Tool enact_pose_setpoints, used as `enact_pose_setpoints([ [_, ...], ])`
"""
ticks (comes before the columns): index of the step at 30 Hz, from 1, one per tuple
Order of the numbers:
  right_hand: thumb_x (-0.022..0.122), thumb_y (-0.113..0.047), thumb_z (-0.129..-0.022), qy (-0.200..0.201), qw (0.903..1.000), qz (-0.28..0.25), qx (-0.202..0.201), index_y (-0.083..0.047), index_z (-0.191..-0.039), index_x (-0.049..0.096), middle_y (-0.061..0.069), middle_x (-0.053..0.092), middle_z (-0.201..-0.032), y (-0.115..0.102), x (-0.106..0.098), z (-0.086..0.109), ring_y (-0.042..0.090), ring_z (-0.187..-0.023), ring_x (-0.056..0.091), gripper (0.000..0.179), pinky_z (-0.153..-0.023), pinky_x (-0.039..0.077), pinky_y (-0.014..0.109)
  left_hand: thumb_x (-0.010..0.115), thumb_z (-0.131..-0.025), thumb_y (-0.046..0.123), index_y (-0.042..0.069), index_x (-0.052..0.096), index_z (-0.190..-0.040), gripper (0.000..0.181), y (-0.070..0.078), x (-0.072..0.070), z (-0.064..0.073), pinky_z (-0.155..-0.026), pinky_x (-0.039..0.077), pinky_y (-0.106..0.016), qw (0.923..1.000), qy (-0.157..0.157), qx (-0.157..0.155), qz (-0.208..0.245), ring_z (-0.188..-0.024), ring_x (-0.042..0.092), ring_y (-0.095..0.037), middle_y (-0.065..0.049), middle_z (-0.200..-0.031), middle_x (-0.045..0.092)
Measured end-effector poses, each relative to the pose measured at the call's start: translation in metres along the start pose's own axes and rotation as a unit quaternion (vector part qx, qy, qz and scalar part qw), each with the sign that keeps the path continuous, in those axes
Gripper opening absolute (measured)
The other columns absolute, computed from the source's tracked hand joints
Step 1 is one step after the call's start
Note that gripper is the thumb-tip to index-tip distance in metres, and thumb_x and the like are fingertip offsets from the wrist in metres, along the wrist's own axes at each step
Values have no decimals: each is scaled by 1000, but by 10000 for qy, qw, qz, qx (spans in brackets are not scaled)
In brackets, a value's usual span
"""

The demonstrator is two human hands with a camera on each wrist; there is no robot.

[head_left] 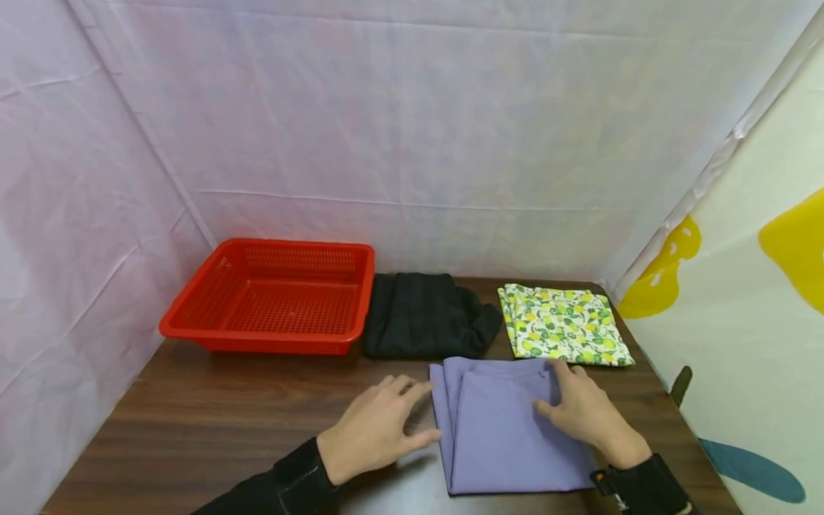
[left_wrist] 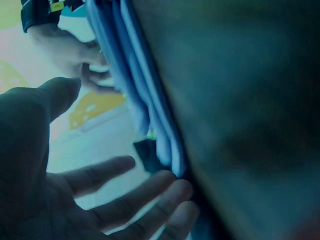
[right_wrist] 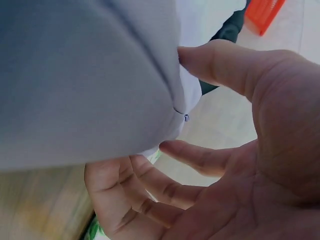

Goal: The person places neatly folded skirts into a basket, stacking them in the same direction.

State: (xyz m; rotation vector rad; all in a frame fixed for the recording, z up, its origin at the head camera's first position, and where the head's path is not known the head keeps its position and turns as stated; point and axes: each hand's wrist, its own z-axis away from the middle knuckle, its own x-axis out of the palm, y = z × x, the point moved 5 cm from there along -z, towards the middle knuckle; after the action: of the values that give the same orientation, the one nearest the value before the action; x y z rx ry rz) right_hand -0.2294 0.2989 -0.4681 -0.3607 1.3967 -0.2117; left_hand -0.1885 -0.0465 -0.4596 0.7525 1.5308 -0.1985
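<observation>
A folded lavender garment (head_left: pixel 508 429) lies on the table, its layered folds along the left side. My left hand (head_left: pixel 380 428) is beside that left edge, thumb and fingers spread apart; in the left wrist view the fingertips (left_wrist: pixel 186 189) come close to the folds (left_wrist: pixel 145 90), and whether they touch is unclear. Over the garment's far right corner is my right hand (head_left: pixel 582 408), thumb and fingers parted. The right wrist view shows the thumb (right_wrist: pixel 212 62) against the cloth (right_wrist: pixel 90 90) and the other fingers along its edge, some tips hidden.
Behind the left hand stands a red plastic basket (head_left: pixel 267 342) with perforated sides. A folded black garment (head_left: pixel 418 318) lies right of it, and a folded lemon-print cloth (head_left: pixel 566 325) at the far right. White fabric walls (head_left: pixel 399 143) border the brown table (head_left: pixel 212 408).
</observation>
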Motion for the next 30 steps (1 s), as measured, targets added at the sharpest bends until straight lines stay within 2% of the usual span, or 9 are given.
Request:
enact_pose_setpoints([
  [5, 94, -29, -98, 38, 9998, -161, -98, 9, -166, 50, 43, 65, -143, -16, 7, -3, 48, -114, 76, 89, -87, 66, 62, 81, -102, 72, 15, 68, -163, 85, -2, 15, -6, -109, 68, -52, 9976, -398, -441, 350, -135, 73, -32, -15, -153, 74],
  [12, 95, -31, -99, -58, 9990, -381, -241, 8, -166, 52, 41, 65, -150, -39, 16, -5, 54, -131, 72, 89, -100, 65, 66, 94, -96, 62, 9, 70, -160, 86, -10, 15, -5, -107, 68, -55, 9958, -194, -626, 643, -136, 72, -37, -22, -153, 73],
  [17, 97, -33, -98, -246, 9974, -577, -359, 6, -168, 51, 37, 66, -150, -55, 21, -8, 52, -135, 71, 92, -103, 64, 63, 100, -93, 48, 5, 67, -161, 88, -19, 9, -3, -111, 66, -56, 9930, -158, -709, 928, -137, 72, -40, -26, -154, 70],
  [21, 99, -33, -96, -446, 9949, -772, -479, 4, -168, 51, 29, 72, -140, -68, 26, -11, 44, -130, 72, 94, -102, 64, 59, 105, -89, 38, 2, 63, -163, 92, -29, 3, 1, -112, 64, -59, 9845, -215, -986, 1434, -131, 71, -39, -26, -147, 69],
  [24, 101, -32, -94, -549, 9933, -845, -562, 3, -168, 51, 22, 76, -133, -76, 30, -15, 40, -127, 73, 96, -100, 65, 57, 106, -88, 31, 4, 57, -168, 98, -37, 0, 6, -115, 61, -66, 9743, -300, -1289, 1824, -139, 66, -45, -29, -153, 65],
  [27, 102, -30, -92, -579, 9925, -875, -620, 3, -169, 50, 22, 78, -136, -85, 33, -19, 42, -129, 75, 98, -100, 65, 58, 106, -88, 28, 8, 53, -172, 101, -45, -3, 8, -119, 56, -72, 9667, -375, -1483, 2050, -149, 60, -51, -30, -162, 62],
  [30, 103, -28, -92, -575, 9917, -939, -661, 3, -171, 48, 25, 77, -141, -94, 35, -23, 44, -132, 75, 100, -103, 65, 59, 105, -88, 25, 11, 52, -173, 101, -52, -5, 10, -123, 54, -73, 9628, -438, -1573, 2151, -154, 56, -53, -28, -166, 62],
])
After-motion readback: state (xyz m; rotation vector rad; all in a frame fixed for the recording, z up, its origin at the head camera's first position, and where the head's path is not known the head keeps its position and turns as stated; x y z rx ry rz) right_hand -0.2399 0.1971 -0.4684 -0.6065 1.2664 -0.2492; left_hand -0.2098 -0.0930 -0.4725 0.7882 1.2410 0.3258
